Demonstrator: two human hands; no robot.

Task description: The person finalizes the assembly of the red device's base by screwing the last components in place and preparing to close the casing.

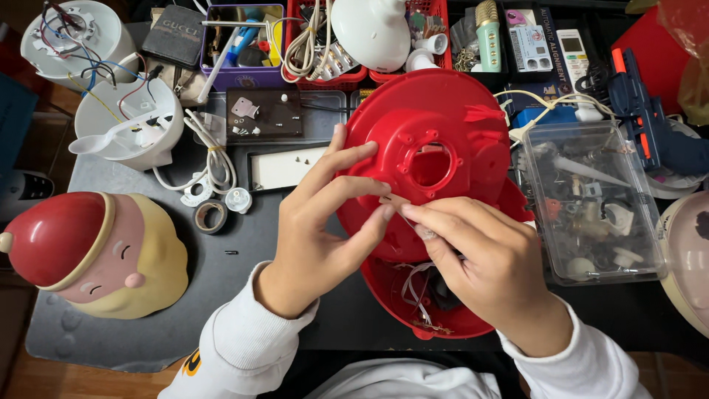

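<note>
Figurine housing (92,255), shaped like a sleepy face under a red cap, lies at the left edge of the dark table (244,277), partly on a grey mat (111,340). Beyond it, toward the far left corner, two white round shells (133,122) sit with coloured wires spilling out of them, and a white spoon rests on the nearer one. Near these lie a coiled white cable (214,159), a roll of tape (210,216) and a small white cap (238,199). Along the far edge stand a purple tray (240,74) of tools and a red basket (325,74) of cords. In the middle of the table, close to the near edge, is the red plastic housing (436,122), a round shell with a circular hole at its centre, tilted up over a second red part that shows thin white wires inside. The left hand (314,225) is spread against the shell's left rim, fingers open and steadying it. The right hand (480,255) meets it just below the hole, its thumb and forefinger pinched on a thin wire (406,218). To the right sits a clear plastic box (591,203) of small parts, and behind it, by the far right corner, a blue and orange glue gun (642,118).
</note>
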